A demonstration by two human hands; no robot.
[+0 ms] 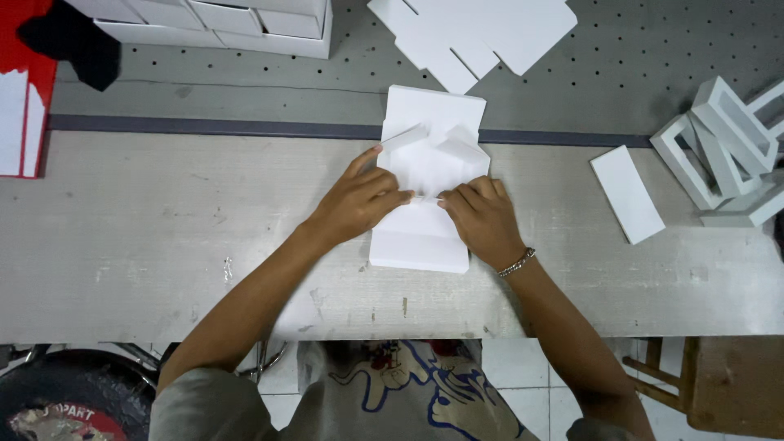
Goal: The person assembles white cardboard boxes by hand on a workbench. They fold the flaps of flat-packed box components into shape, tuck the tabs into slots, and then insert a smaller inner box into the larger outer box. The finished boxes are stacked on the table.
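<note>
**White card blank, both hands pinching at its middle**

White die-cut cardboard sheet (425,175) lies flat on the grey workbench (163,237), centred in front of the person, its far edge reaching over the dark strip (245,128) that runs along the bench. Upper flaps are partly lifted and creased; lower panel is flat.

Left hand (359,200): resting on the sheet's left side, forefinger stretched up toward a raised flap, thumb and other fingers closed onto a small fold at the sheet's centre.

Right hand (482,214): on the right side, fingers curled, tips meeting the left hand's at that same fold. Chain bracelet (516,262) on the wrist. Hands touch or nearly touch at the fingertips; can't tell which.

Around:
- more flat white blanks (474,33) beyond the strip, on the perforated grey surface (637,73)
- stack of folded white boxes (220,20) top left
- loose white card strip (627,193) to the right, well apart from the hands
- white open frames (727,151) piled at far right
- red and white item (24,90) at the left edge
- wooden stool (719,384) lower right, below the bench
</note>
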